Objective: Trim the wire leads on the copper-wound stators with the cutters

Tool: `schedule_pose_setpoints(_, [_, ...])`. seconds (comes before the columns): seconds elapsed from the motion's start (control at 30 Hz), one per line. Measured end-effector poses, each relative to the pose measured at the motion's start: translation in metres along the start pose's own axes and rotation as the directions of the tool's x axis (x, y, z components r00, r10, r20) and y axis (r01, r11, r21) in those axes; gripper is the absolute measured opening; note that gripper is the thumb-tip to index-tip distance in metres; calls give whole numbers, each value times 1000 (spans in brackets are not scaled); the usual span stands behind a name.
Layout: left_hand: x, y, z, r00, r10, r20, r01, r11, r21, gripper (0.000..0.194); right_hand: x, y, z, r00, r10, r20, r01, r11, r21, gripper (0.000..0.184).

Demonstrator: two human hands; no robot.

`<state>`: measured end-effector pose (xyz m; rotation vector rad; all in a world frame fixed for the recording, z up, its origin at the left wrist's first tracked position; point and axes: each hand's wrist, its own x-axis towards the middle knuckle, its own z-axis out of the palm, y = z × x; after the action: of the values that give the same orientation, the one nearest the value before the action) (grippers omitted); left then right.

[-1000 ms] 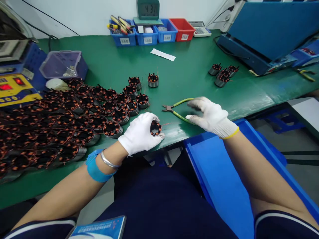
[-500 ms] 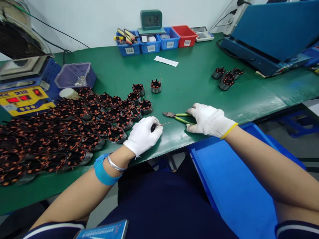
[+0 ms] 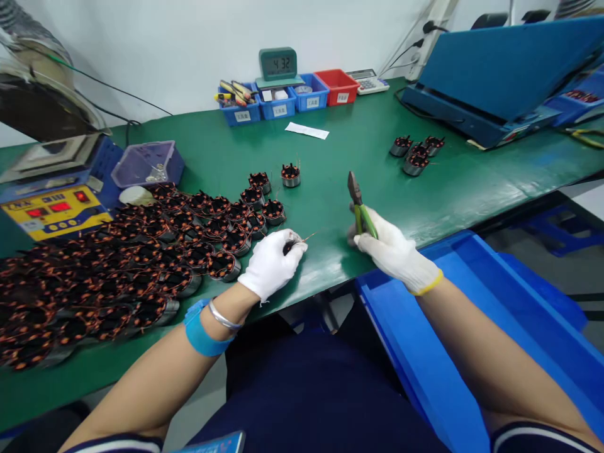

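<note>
My left hand (image 3: 272,263), in a white glove, is closed around a small wound motor stator, mostly hidden by the fingers. A thin copper wire (image 3: 309,237) sticks out from it to the right. In my gloved right hand (image 3: 389,242) is a pair of cutting pliers (image 3: 361,204) with green handles, raised off the table with the jaws pointing up and away. Left of my left hand, a dense group of wound stators (image 3: 155,251) covers the table. One stator (image 3: 290,176) stands apart beyond my left hand.
Several stators (image 3: 416,165) stand together at the right on the green table (image 3: 330,163). Blue and red bins (image 3: 336,88), a clock (image 3: 278,63) and a calculator (image 3: 368,82) line the wall. A yellow-fronted device (image 3: 56,211) stands left, a blue machine (image 3: 481,82) right. A blue tray (image 3: 453,352) lies below the table edge.
My right hand has picked the pliers up from the table and turned them jaws-up. My left hand keeps its hold on the stator. The camera view has shifted slightly.
</note>
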<state>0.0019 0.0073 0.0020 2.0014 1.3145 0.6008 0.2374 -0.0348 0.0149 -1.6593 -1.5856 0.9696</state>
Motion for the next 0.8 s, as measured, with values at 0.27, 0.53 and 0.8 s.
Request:
schedule_pose_setpoints(0.27, [1,-3,1,1000,26,-6,-26,1000,3,19,-47,-28,24,726,206,657,-605,646,466,50])
schedule_pose_setpoints(0.53, [0,-3,2,999,50,0,-50,999,7,18,-41,-52,18,693,331,641,-603,754,262,27])
schedule_pose_setpoints(0.8, [1,-2,0,998,60,22,-60,998,35,17,-34,-39,30,735,317,599,-503,848,169,18])
